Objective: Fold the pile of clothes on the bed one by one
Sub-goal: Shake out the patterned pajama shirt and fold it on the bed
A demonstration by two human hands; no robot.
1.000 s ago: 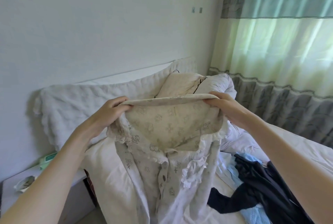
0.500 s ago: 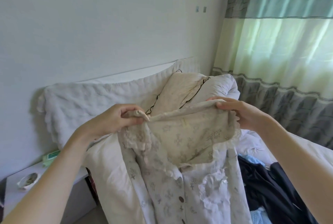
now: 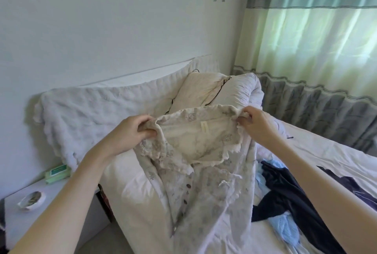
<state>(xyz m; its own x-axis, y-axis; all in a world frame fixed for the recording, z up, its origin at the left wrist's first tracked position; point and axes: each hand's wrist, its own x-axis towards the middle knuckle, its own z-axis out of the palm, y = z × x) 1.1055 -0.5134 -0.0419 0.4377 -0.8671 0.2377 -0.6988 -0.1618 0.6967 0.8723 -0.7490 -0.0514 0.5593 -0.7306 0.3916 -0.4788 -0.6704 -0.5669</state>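
White bedding covers the bed [image 3: 318, 151]; above it our left hand [image 3: 130, 133] and right hand [image 3: 258, 123] pinch the cream shirt [image 3: 204, 164] collar, dark clothes [image 3: 289, 198] lying right.

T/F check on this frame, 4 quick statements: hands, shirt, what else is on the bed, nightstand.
1. Both hands grip the cream printed pajama shirt at its collar. True: left hand, right hand.
2. The shirt lies folded flat on the bed. False: it hangs unfolded, held up.
3. Dark navy clothing lies on the bed right of the shirt. True.
4. The green packet sits on the pillow. False: it sits on the nightstand.
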